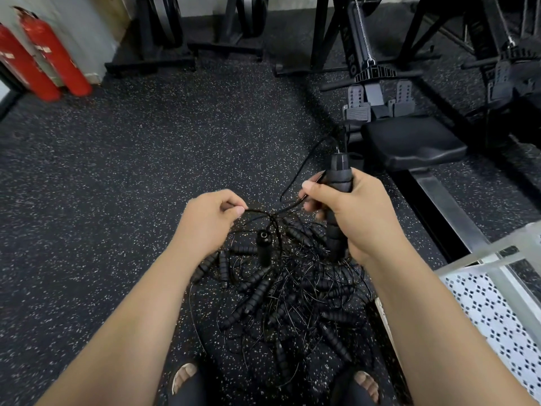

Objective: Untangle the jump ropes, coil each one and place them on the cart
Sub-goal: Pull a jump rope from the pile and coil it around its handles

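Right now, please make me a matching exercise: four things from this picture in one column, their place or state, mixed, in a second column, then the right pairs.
1. left hand
2. right hand
3. tangled ropes
4. cart

a. lie on the floor
b. grips a foam handle
c. white, at the lower right
d. pinches a thin cord

Pairs: 1-d, 2-b, 3-a, 4-c
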A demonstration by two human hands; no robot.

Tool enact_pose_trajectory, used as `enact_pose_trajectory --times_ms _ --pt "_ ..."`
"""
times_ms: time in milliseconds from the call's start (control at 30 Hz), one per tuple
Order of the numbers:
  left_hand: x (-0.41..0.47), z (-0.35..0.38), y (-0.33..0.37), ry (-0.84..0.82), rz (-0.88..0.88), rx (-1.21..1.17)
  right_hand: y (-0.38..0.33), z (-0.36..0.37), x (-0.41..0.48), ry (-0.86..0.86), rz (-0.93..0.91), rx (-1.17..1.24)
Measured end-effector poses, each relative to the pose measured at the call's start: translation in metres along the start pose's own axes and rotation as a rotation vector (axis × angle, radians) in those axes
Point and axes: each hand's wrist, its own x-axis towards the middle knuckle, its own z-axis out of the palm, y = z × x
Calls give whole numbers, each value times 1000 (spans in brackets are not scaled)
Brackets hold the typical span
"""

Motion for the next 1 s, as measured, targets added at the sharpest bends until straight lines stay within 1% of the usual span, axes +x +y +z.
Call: enact_pose_trajectory --times_ms 100,200,333,400,500,600,700,767,900,1000 --pt "4 0 -9 54 -62 15 -1 -1 1 33 -30 9" --pt "5 3 -13 93 -67 50 -2 0 0 24 -39 39" --pt "1 20 -10 34 -10 205 0 8 -4 -46 -20 50" --pt "-2 28 -5 -10 -2 219 2 12 -5 -66 -17 19" --pt "-11 39 10 -88 14 79 3 14 -6 -67 -5 19" --pt "-25 48 28 -92 21 -83 3 12 -5 -42 -12 40" --pt "-32 52 36 -114 44 -118 1 10 -4 -36 -22 66" --pt "-33 55 35 -157 25 -125 -1 10 -5 -41 -24 97" --pt "-32 63 25 -325 -82 -237 -5 9 -5 -42 -32 159" --pt "-30 70 19 -352 -19 -206 -7 9 -5 -27 -37 186"
